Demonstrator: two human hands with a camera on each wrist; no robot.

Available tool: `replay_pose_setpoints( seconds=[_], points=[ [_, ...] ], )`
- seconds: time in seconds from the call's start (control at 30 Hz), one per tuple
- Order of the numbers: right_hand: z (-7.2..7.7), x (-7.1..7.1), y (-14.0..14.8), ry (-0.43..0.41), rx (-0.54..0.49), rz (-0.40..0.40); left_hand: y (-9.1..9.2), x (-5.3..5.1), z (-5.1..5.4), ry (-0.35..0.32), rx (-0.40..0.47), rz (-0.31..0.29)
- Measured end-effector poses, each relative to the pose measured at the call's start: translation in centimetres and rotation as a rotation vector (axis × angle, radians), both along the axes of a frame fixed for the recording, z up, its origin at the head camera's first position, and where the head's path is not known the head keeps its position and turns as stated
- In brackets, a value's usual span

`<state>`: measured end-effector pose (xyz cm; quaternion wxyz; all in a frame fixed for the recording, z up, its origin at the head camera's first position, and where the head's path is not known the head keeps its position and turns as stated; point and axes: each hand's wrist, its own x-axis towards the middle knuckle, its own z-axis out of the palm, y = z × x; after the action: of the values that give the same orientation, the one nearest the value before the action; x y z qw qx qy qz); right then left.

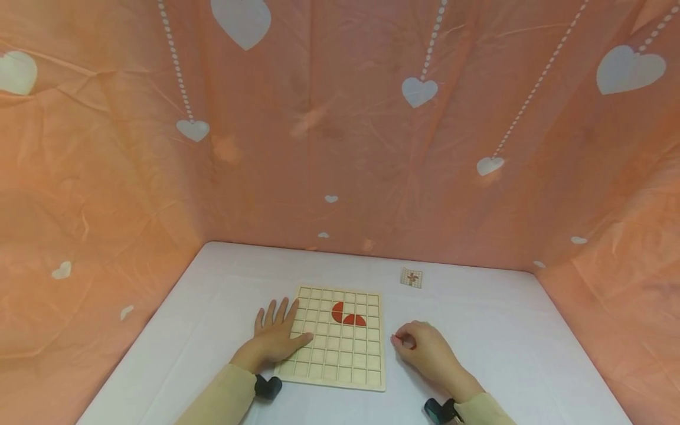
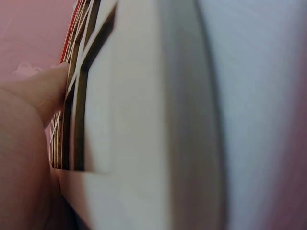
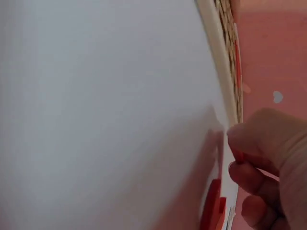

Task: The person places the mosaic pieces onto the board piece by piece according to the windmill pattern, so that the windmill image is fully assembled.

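Found wooden grid board (image 1: 345,360) under and right of left hand (image 1: 273,339), laid with fingers spread over board's left edge. Counted apparently four red quarter-circle pieces (image 1: 360,320) seated between hands, forming two half-discs. Noted right hand (image 1: 427,351) pinching small red piece (image 3: 238,155) off board, not yet seated. Saw loose red pieces (image 3: 209,206) near right hand. Judged pattern partly laid, against pinwheel-like pattern card (image 1: 411,277) beyond right hand.
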<state>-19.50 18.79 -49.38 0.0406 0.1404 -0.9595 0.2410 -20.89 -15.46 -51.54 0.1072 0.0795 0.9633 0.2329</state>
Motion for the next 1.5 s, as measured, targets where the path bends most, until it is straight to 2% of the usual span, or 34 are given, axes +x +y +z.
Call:
replay_pose_setpoints(
  seconds=[0.13,0.37,0.5,0.73,0.87,0.97,1.23,1.5],
  points=[
    [0.2,-0.4,-1.0,-0.010,-0.090,0.013,-0.1,-0.2,-0.6,0.017,0.011,0.006],
    [0.0,-1.0,-3.9,-0.119,-0.213,0.038,-0.1,-0.1,-0.3,0.013,0.003,0.006],
    [-0.2,-1.0,-5.8,-0.117,-0.267,0.086,0.0,-0.1,-0.6,0.031,-0.001,0.003],
    [-0.6,-1.0,-9.7,-0.020,-0.221,0.138,0.1,0.0,0.0,0.006,-0.009,-0.001],
    [-0.7,-1.0,-11.4,0.000,-0.211,0.146,0.1,0.1,0.5,-0.007,-0.020,-0.008],
    [-0.7,-1.1,-12.4,0.000,-0.192,0.153,0.0,0.0,0.6,-0.016,-0.031,-0.010],
    [-0.7,-1.5,-13.8,0.024,-0.093,0.189,-0.1,0.0,0.5,-0.007,-0.028,-0.009],
    [-0.4,-1.6,-14.1,0.033,-0.072,0.200,0.0,0.1,0.7,-0.016,-0.045,-0.012]
  ],
)
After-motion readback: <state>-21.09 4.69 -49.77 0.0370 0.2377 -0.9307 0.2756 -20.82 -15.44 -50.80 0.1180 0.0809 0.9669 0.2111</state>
